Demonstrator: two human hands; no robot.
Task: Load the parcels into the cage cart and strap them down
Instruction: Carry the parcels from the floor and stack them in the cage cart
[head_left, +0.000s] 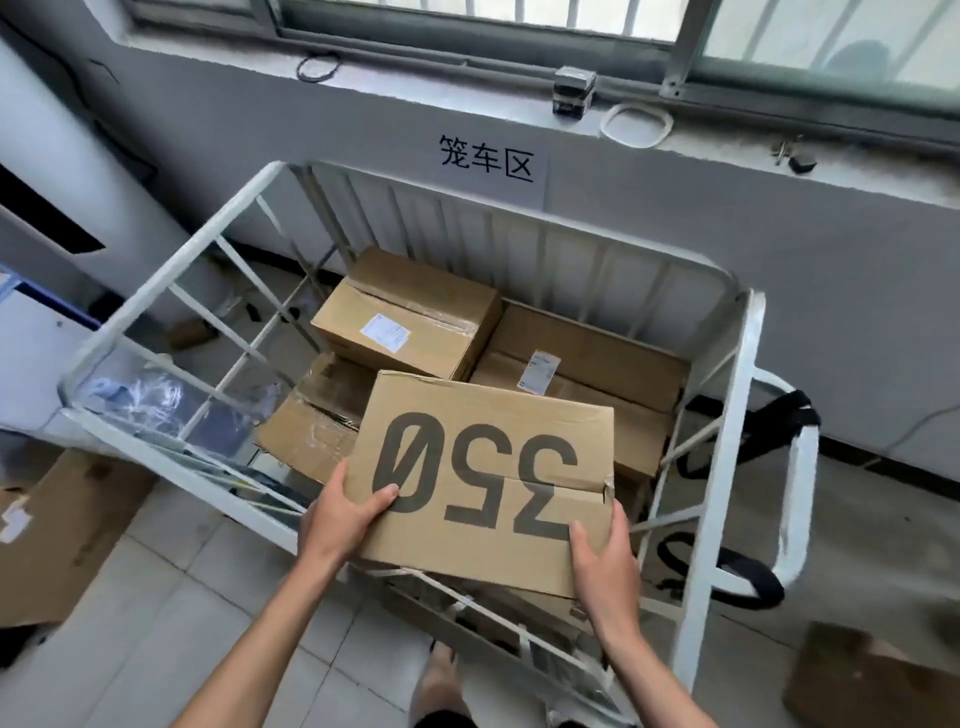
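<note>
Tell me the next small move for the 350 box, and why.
Probably lower the 350 box forward onto the parcels beneath it. The left hand and right hand grip its near corners, and it hangs over the near rail of the cage cart, apparently not set down.

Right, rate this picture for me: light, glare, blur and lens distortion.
Head view: soft daylight from the windows, no hard shadows; its wide lens bows the cage cart rails and the wall ledge; the 350 box, left hand and right hand gripping it read fairly sharp; the left edge looks smeared; tape on a lower parcel glints mildly.
</note>
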